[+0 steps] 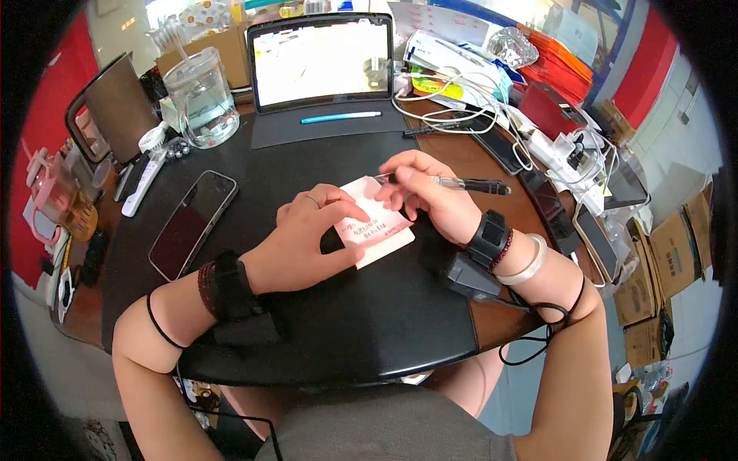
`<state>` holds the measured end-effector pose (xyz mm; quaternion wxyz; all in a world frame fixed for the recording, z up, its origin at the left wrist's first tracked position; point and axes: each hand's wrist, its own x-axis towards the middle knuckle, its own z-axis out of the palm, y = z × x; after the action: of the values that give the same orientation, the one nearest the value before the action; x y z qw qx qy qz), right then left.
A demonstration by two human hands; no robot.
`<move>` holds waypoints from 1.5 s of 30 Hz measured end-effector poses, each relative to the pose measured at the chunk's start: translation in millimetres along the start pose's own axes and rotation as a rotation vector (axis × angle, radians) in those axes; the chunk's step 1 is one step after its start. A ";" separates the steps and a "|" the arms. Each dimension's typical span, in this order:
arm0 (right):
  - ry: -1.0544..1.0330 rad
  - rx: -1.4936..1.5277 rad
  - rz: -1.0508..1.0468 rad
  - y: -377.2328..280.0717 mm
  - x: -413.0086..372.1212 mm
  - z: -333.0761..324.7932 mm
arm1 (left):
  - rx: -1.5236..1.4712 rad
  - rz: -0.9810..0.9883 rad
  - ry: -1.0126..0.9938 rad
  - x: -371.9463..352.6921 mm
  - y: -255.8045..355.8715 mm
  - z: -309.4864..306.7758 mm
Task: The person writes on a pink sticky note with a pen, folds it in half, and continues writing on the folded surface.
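A small pale pink notepad (377, 230) with handwriting lies on the black desk mat, between my hands. My left hand (311, 238) rests at its left side, fingers apart, with thumb and fingertips on the paper. My right hand (430, 192) is at the pad's upper right, its fingers curled round a black and clear pen (477, 185). The pen lies nearly level, its dark end pointing right. Part of the pad's top edge is hidden by my fingers.
A phone (193, 225) lies left of my left hand. Behind stand a tablet (323, 61) with a blue pen (340, 117) before it and a clear water jug (201, 100). White cables (461, 115), boxes and more devices crowd the right side.
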<state>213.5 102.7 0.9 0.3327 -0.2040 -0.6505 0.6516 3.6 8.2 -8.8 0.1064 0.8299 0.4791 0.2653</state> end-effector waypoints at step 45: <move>0.274 -0.618 -0.287 7.0 6.4 -5.9 | -0.034 0.194 -0.203 -7.7 15.3 -1.6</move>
<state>212.0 111.9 -5.3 0.4275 -0.2869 -0.7880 0.3376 11.0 -6.4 -3.4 0.1420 0.8930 0.3789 0.1970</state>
